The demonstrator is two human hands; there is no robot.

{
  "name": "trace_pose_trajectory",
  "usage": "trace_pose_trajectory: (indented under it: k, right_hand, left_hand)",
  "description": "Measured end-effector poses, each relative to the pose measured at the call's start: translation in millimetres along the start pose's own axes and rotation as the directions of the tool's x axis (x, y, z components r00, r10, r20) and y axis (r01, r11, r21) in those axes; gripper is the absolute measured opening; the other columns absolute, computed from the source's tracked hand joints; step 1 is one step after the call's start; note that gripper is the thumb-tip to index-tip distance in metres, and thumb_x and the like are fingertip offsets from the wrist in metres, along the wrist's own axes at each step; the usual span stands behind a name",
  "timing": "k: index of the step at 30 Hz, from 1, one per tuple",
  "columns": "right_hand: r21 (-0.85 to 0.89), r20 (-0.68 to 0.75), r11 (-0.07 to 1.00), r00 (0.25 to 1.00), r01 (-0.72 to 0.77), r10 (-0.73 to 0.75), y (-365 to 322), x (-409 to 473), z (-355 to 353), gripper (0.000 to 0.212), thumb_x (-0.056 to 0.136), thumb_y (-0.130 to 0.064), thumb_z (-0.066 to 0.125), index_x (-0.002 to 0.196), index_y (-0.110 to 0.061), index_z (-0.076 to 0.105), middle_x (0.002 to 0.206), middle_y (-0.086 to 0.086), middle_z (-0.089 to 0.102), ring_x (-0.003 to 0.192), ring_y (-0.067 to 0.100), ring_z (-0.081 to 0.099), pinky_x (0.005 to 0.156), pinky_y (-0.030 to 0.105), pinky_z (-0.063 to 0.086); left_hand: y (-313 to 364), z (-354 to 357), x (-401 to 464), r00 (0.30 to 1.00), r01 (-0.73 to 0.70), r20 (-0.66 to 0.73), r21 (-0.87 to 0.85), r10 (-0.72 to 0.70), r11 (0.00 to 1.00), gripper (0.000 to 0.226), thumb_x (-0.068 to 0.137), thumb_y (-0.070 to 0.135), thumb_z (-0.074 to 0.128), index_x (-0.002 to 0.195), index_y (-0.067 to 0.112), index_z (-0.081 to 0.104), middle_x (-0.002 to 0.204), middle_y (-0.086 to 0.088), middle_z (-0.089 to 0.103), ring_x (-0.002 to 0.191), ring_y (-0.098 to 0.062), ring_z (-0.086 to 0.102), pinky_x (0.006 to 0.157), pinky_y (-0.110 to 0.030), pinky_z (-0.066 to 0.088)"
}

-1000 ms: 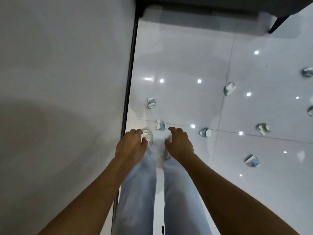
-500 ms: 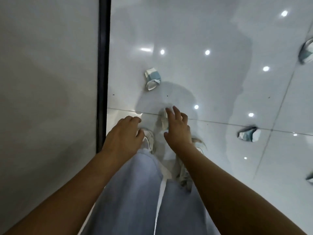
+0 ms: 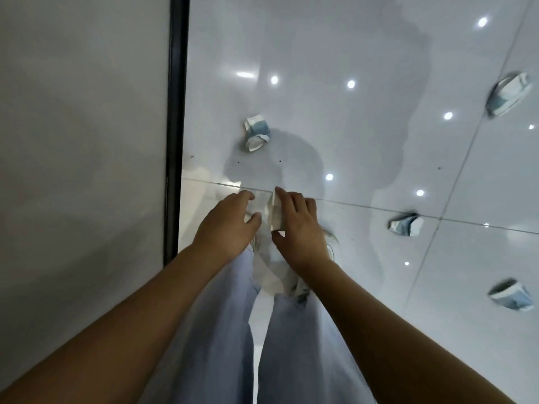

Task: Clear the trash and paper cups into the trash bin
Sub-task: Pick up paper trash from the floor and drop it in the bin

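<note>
Underfoot, floor (image 3: 335,48): I see glossy white tiles with thin grout lines, one running across just beyond both hands; ceiling lights show as bright dots and my shadow falls over the middle.
Wall (image 3: 81,141): plain pale grey panel on the left, ending at a dark vertical strip (image 3: 175,112) that meets the floor.
Legs (image 3: 227,330): light blue trousers fill the lower centre, with a pale shoe (image 3: 331,243) partly showing beside the right wrist.
Left hand (image 3: 226,225): I see it held low with fingers relaxed and loosely bent, holding nothing, just beside the crumpled cup.
Right hand (image 3: 300,225): thumb and fingers pinch the crumpled cup, knuckles up.
Crumpled cup (image 3: 274,211): flattened white paper between the two hands, long axis running away from me toward the grout line; which end is the mouth I cannot tell.
Nearest loose cup (image 3: 256,135): white and blue, crushed, lying on its side ahead of the hands, long axis roughly away from me.
Other cups: three more crushed ones lie well apart on the right, far (image 3: 509,94), middle (image 3: 405,224), near (image 3: 510,294).
</note>
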State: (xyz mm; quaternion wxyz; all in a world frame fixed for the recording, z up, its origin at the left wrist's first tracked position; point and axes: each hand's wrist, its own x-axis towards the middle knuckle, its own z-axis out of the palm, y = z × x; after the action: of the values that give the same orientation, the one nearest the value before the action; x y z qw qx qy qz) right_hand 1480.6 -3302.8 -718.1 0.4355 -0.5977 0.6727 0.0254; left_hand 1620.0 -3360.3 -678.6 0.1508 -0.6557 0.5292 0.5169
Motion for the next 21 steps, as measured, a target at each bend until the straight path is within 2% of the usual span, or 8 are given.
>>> trace_pose_trajectory:
  k: [3, 6, 11, 13, 14, 17, 18, 21]
  right_hand:
    - [0.017, 0.003, 0.998, 0.998, 0.056, -0.056, -26, -27, -30, 0.084, 0.076, -0.011, 0.073, 0.148, -0.01, 0.03, 0.14, 0.006, 0.045, 0.125, 0.024, 0.037, 0.095, 0.033, 0.046]
    - [0.071, -0.009, 0.994, 0.997, 0.08, -0.08, -46, -50, -56, 0.087, 0.074, -0.012, 0.075, 0.148, -0.007, 0.03, 0.136, 0.007, 0.049, 0.124, 0.023, 0.042, 0.091, 0.032, 0.049]
    - [0.124, -0.047, 0.989, 0.996, 0.084, -0.078, -68, -72, -79, 0.091, 0.073, -0.015, 0.076, 0.149, -0.007, 0.027, 0.136, 0.008, 0.048, 0.12, 0.023, 0.049, 0.086, 0.031, 0.051]
    - [0.131, -0.037, 0.988, 0.996, 0.081, -0.077, -73, -76, -85, 0.091, 0.074, -0.017, 0.075, 0.15, -0.008, 0.024, 0.138, 0.008, 0.045, 0.121, 0.023, 0.049, 0.088, 0.032, 0.052]
    - [0.128, -0.023, 0.988, 0.997, 0.082, -0.08, -75, -76, -87, 0.092, 0.076, -0.019, 0.075, 0.151, -0.008, 0.023, 0.14, 0.008, 0.044, 0.122, 0.024, 0.049, 0.09, 0.032, 0.051]
    - [0.088, 0.039, 0.994, 0.997, 0.07, -0.074, -75, -71, -90, 0.093, 0.079, -0.024, 0.074, 0.152, -0.013, 0.018, 0.147, 0.006, 0.036, 0.129, 0.023, 0.043, 0.098, 0.033, 0.047]
    - [0.058, 0.059, 0.996, 0.996, 0.062, -0.065, -74, -65, -90, 0.092, 0.08, -0.025, 0.073, 0.152, -0.015, 0.017, 0.15, 0.005, 0.032, 0.132, 0.022, 0.039, 0.1, 0.033, 0.045]
    - [-0.037, 0.09, 0.999, 0.996, 0.023, -0.019, -66, -36, -90, 0.085, 0.084, -0.022, 0.07, 0.15, -0.02, 0.016, 0.153, 0.006, 0.024, 0.135, 0.024, 0.033, 0.103, 0.036, 0.042]
  left_hand:
    - [23, -12, -24, 0.999, 0.045, -0.001, -0.136, -0.046, 0.99, 0.051, 0.091, 0.031, 0.06, 0.137, 0.021, 0.042, 0.133, -0.003, 0.053, 0.118, -0.019, 0.054, 0.098, -0.033, 0.045]
    - [45, -25, -44, 0.996, 0.089, 0.047, -0.265, -0.08, 0.96, 0.055, 0.088, 0.029, 0.065, 0.138, 0.024, 0.041, 0.133, -0.004, 0.052, 0.117, -0.021, 0.054, 0.087, -0.025, 0.044]
    - [63, -37, -68, 0.994, 0.106, 0.058, -0.349, -0.092, 0.931, 0.057, 0.083, 0.014, 0.07, 0.134, 0.022, 0.046, 0.137, -0.005, 0.051, 0.129, -0.022, 0.045, 0.092, -0.023, 0.038]
    - [65, -42, -75, 0.994, 0.107, 0.04, -0.346, -0.099, 0.932, 0.051, 0.082, 0.012, 0.072, 0.128, 0.02, 0.052, 0.131, -0.004, 0.056, 0.122, -0.021, 0.05, 0.091, -0.023, 0.042]
    - [64, -43, -77, 0.994, 0.106, 0.028, -0.337, -0.102, 0.936, 0.045, 0.081, 0.013, 0.072, 0.123, 0.019, 0.056, 0.125, -0.004, 0.059, 0.114, -0.02, 0.055, 0.085, -0.019, 0.045]
    - [60, -51, -79, 0.991, 0.063, -0.094, -0.271, -0.092, 0.96, 0.028, 0.083, 0.019, 0.071, 0.11, 0.016, 0.061, 0.102, -0.003, 0.065, 0.081, -0.011, 0.057, 0.058, -0.009, 0.043]
    - [58, -54, -78, 0.984, 0.054, -0.154, -0.232, -0.091, 0.971, 0.025, 0.085, 0.021, 0.07, 0.108, 0.016, 0.061, 0.098, -0.003, 0.064, 0.077, -0.01, 0.056, 0.057, -0.011, 0.043]
    - [44, -65, -66, 0.954, 0.042, -0.288, -0.143, -0.083, 0.989, 0.02, 0.086, 0.018, 0.067, 0.105, 0.013, 0.06, 0.098, -0.005, 0.063, 0.082, -0.017, 0.059, 0.066, -0.025, 0.049]
